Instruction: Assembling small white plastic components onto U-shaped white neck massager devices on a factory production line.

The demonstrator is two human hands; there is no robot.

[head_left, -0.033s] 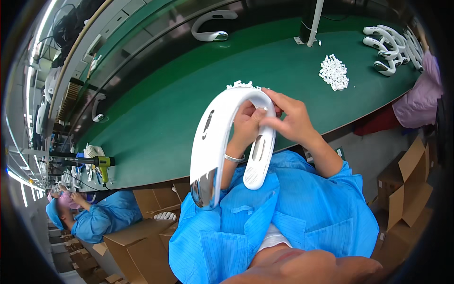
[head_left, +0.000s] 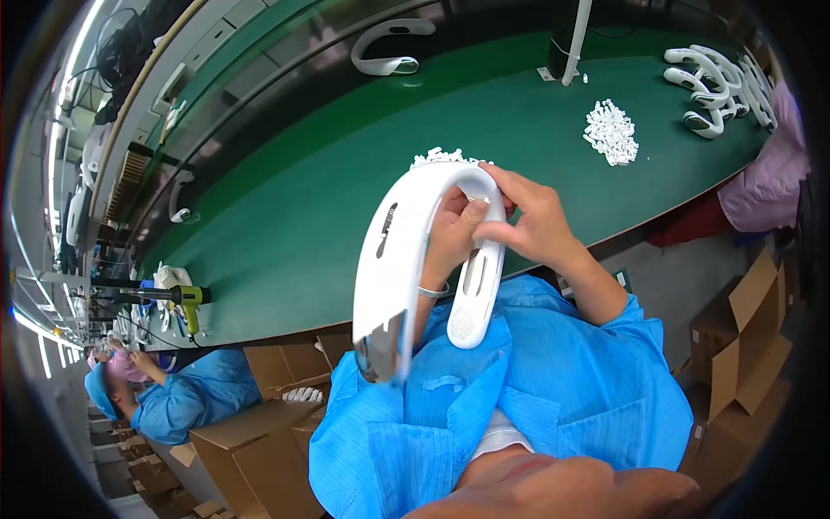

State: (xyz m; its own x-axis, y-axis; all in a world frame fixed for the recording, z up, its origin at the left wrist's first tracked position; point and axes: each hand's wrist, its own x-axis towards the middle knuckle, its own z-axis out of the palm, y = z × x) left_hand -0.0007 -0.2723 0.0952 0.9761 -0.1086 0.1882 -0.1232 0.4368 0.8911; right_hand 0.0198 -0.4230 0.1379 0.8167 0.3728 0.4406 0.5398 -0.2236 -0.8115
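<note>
A white U-shaped neck fan (head_left: 385, 251) hangs in front of my chest, its curve upward and both ends pointing down. My left hand (head_left: 451, 233) is inside the loop, with its fingers partly hidden behind the fan's right arm and the thumb against the inner side. Around the upper right of the curve, my right hand (head_left: 538, 221) is closed, thumb bent inward near the left thumb. Whether a small part lies between the thumbs, I cannot tell. Just beyond the curve, a pile of small white parts (head_left: 441, 156) is partly covered by the fan.
Another pile of white parts (head_left: 611, 132) lies on the green table (head_left: 510, 112). Several neck fans (head_left: 705, 86) are stacked far right; one fan (head_left: 380, 65) lies at the back. A post (head_left: 571, 43), a green heat gun (head_left: 186, 296), cardboard boxes (head_left: 251, 441) and co-workers (head_left: 190, 394) surround.
The neck fan has swung slightly, its left end shifting a little to the right. Both hands keep almost the same place on it.
</note>
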